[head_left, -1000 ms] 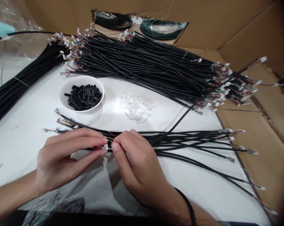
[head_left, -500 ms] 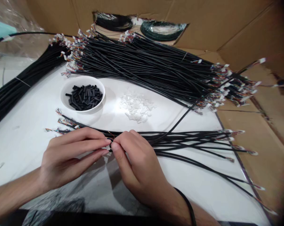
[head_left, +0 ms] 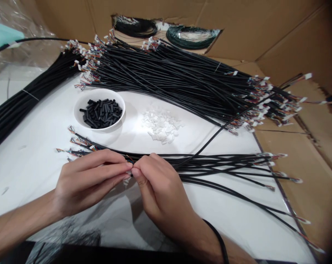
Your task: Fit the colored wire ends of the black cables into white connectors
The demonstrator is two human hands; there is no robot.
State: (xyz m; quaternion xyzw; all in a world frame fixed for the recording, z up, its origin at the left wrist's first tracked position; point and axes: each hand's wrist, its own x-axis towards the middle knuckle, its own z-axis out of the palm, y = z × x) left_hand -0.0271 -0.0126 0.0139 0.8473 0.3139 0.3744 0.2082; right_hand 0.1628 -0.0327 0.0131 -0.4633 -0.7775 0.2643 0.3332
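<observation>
My left hand (head_left: pixel 90 183) is closed in a pinch, its fingertips meeting those of my right hand over the near cables. A small white piece (head_left: pixel 126 182) shows just below the left fingertips; what exactly they grip is mostly covered. My right hand (head_left: pixel 161 189) pinches the end of a black cable (head_left: pixel 210 141), which runs from under that hand up to the far right. Thin coloured wires (head_left: pixel 130 158) poke out between both hands. Behind and beneath the hands lie several loose black cables (head_left: pixel 223 170) with coloured wire ends.
Beyond my hands stand a white bowl (head_left: pixel 77 114) of short black tubes (head_left: pixel 104 113) and a pile of small white pieces (head_left: pixel 163 126). A large stack of black cables (head_left: pixel 166 69) lies behind, with a tied bundle (head_left: pixel 25 97) at left. Cardboard walls (head_left: pixel 237 25) enclose the back and right.
The left fingertips have closed in over the white piece, which showed between them before and now peeks out below. My right hand stays nearly still. The whole view has shifted slightly.
</observation>
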